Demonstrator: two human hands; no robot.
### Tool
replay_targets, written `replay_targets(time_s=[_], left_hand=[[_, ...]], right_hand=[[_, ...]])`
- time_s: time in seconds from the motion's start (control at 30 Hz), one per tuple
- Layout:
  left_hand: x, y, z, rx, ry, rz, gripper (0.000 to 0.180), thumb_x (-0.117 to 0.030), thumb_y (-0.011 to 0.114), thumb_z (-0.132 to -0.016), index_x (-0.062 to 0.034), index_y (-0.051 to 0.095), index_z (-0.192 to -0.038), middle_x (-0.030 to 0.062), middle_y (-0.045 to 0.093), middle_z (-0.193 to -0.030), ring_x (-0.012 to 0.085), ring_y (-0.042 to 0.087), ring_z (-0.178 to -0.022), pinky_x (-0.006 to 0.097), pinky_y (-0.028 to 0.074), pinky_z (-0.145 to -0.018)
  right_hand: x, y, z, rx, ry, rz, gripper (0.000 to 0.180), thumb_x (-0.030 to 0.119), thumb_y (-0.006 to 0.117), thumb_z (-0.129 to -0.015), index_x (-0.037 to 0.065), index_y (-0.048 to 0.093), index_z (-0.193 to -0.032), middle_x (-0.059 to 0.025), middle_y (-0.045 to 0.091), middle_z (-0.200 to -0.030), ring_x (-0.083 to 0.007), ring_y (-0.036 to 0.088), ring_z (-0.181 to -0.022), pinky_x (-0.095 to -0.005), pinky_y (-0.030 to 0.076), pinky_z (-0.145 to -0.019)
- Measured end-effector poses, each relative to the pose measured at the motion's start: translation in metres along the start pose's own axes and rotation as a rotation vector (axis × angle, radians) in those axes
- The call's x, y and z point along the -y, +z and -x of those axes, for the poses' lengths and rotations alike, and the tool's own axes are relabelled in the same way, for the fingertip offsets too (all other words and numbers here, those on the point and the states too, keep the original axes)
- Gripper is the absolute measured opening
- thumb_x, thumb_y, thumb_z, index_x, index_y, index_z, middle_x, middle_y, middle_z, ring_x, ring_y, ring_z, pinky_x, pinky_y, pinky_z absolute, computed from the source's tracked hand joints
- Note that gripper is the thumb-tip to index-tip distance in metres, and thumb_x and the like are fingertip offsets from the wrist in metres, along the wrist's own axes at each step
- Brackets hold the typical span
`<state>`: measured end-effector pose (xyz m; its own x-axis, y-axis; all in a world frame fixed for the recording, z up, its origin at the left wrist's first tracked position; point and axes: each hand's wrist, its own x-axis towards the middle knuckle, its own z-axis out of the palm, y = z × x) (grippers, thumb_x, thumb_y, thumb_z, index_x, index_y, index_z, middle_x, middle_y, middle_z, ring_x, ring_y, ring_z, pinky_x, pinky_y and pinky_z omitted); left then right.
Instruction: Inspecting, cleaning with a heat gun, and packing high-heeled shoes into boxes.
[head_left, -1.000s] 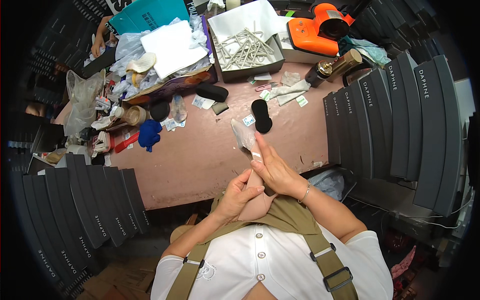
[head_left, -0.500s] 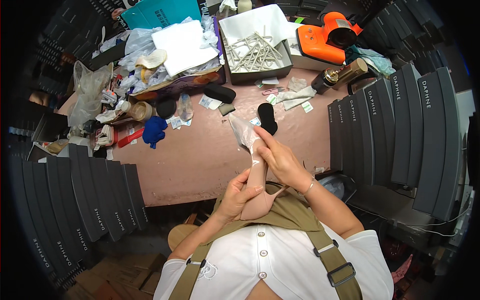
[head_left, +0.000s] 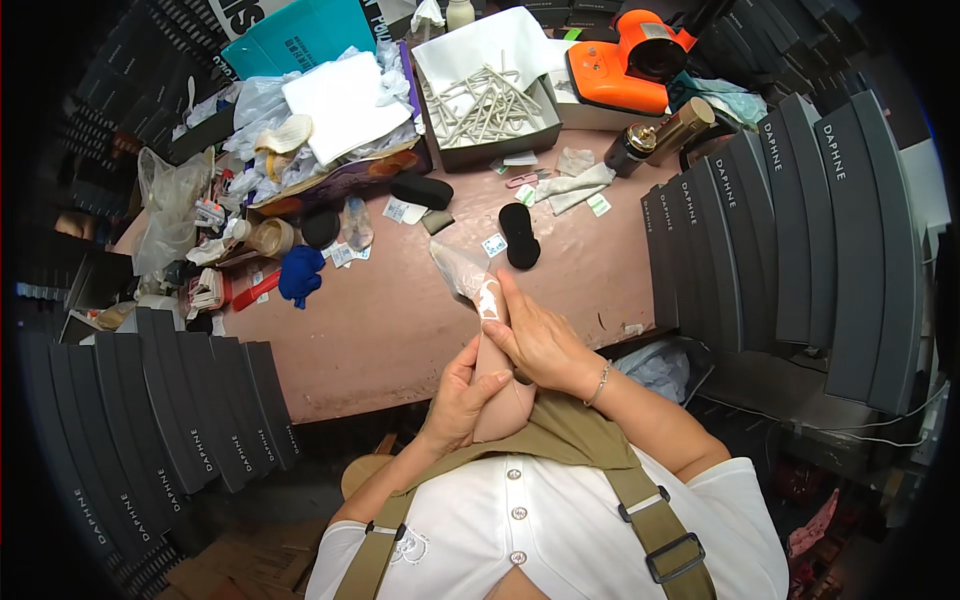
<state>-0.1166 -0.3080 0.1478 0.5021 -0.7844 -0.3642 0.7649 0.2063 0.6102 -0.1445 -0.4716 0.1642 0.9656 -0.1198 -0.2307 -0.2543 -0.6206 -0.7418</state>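
Note:
A beige high-heeled shoe [head_left: 503,408] lies tilted in front of my body, its heel end toward me and its toe pointing away over the table. Clear plastic film [head_left: 456,268] covers the toe part, with white patches showing near its inner end. My left hand [head_left: 463,395] grips the side near the heel end, thumb across the top. Closed on the upper middle of the shoe, my right hand [head_left: 540,345] lies with its fingers along the film's edge. The thin heel is hidden behind my right hand. Beyond the toe lies a black brush or pad [head_left: 519,237].
Stacks of dark grey shoe boxes flank me at left [head_left: 215,400] and right [head_left: 790,230]. Across the pink table [head_left: 350,330] are a box of white sticks [head_left: 500,150], a carton of plastic and paper [head_left: 340,185], an orange device [head_left: 620,85] and a blue cloth [head_left: 301,275].
The shoe and both hands have shifted slightly left. My right hand has turned and come lower over the shoe, covering the heel that showed before. The whole view has moved a little.

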Motion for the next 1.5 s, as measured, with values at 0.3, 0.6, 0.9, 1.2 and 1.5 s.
replay_targets(time_s=[0.3,0.6,0.9,1.2,1.5], left_hand=[[0.007,-0.005,0.001,-0.061,0.033,0.076,0.052,0.0,0.057,-0.087,-0.0002,0.04,-0.136,0.0068,0.054,-0.12,0.012,0.054,-0.107,0.027,0.045,-0.093],[0.016,0.004,0.008,-0.076,0.088,0.004,0.054,0.002,0.059,-0.085,0.0001,0.041,-0.135,0.0062,0.054,-0.119,0.0117,0.054,-0.106,0.026,0.045,-0.092],[0.012,0.0,0.013,-0.074,0.063,0.015,0.051,0.004,0.058,-0.085,0.0007,0.042,-0.134,0.0075,0.054,-0.12,0.0132,0.055,-0.106,0.028,0.047,-0.091],[0.013,0.001,0.017,-0.108,0.07,0.078,0.052,0.003,0.06,-0.084,0.0006,0.043,-0.133,0.0053,0.054,-0.115,0.0114,0.053,-0.106,0.026,0.044,-0.093],[0.011,-0.002,0.016,-0.11,0.089,0.06,0.051,0.003,0.058,-0.084,0.0002,0.042,-0.133,0.0075,0.052,-0.121,0.0134,0.052,-0.109,0.028,0.044,-0.095]], right_hand=[[-0.003,0.007,-0.008,0.02,-0.05,-0.208,0.06,0.029,0.045,-0.096,-0.002,0.019,-0.141,-0.0338,0.046,-0.125,-0.047,0.048,-0.113,-0.0463,0.039,-0.094],[-0.008,0.016,-0.004,0.022,0.051,-0.304,0.066,0.028,0.047,-0.096,-0.002,0.014,-0.144,-0.0333,0.039,-0.133,-0.0451,0.042,-0.123,-0.0421,0.034,-0.103],[-0.005,0.005,0.01,0.029,-0.156,-0.261,0.065,0.029,0.046,-0.096,-0.001,0.014,-0.144,-0.0299,0.038,-0.137,-0.044,0.04,-0.125,-0.0425,0.035,-0.103],[0.004,0.019,-0.003,0.03,0.009,-0.28,0.057,0.027,0.046,-0.097,0.0,0.023,-0.142,-0.0316,0.048,-0.125,-0.0448,0.048,-0.116,-0.0436,0.039,-0.096],[0.003,0.03,-0.005,-0.166,-0.062,-0.275,0.039,0.024,0.045,-0.097,0.001,0.039,-0.129,-0.0286,0.056,-0.111,-0.0449,0.055,-0.101,-0.0457,0.044,-0.084]])
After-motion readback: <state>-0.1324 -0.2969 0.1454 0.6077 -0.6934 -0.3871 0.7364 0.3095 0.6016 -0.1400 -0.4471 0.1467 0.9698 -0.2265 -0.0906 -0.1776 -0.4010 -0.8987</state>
